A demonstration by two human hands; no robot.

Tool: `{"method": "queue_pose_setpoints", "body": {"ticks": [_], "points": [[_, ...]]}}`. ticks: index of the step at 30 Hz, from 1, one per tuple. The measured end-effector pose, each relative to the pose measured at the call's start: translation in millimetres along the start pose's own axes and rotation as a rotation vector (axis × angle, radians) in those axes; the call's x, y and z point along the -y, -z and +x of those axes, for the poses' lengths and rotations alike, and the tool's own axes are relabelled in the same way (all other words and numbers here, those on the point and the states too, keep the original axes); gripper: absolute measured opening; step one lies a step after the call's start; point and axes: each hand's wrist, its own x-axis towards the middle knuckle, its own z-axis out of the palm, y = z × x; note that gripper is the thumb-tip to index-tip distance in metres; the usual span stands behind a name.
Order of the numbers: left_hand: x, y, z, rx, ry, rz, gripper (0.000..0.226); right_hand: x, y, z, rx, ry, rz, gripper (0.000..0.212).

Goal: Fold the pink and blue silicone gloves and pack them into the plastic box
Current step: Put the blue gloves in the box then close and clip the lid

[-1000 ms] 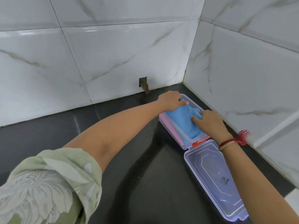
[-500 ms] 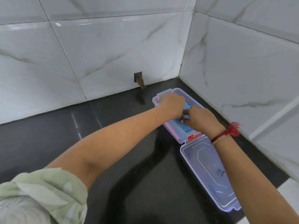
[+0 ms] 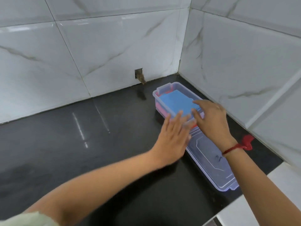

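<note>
Hands at blue glove's near edge.

Looks like a home kitchen corner: dark polished stone countertop w/ glossy white marble-look wall tiles on two sides meeting at a grouted corner. Small rough cut-out hole in the back tile just above counter level, w/ debris hanging out. A clear plastic box sits on the counter near the corner, typical household storage.
</note>
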Motion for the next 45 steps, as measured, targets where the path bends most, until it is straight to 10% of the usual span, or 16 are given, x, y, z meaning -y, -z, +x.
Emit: {"method": "queue_pose_setpoints", "body": {"ticks": [8, 21, 28, 35, 45], "points": [[-13, -11, -26, 0.42, -0.229, 0.083, 0.014, 0, 14, -71, 0.013, -0.037, 0.163, 0.015], [-2, 64, -40, 0.372, -0.246, 0.201, 0.021, 15, 32, -129, 0.637, 0.023, 0.137, 0.078], [20, 124, -22, 0.452, -0.299, 0.257, 0.023, 59, 52, -127, 0.543, 0.156, 0.163, 0.052], [61, 151, 44, 0.273, -0.029, 0.143, 0.057, 69, 71, -65, 0.314, 0.124, 0.525, 0.032], [112, 67, 69, -0.161, 1.087, -1.104, 0.007, 18, 30, 45, 0.149, -0.243, 0.874, 0.019]]}}
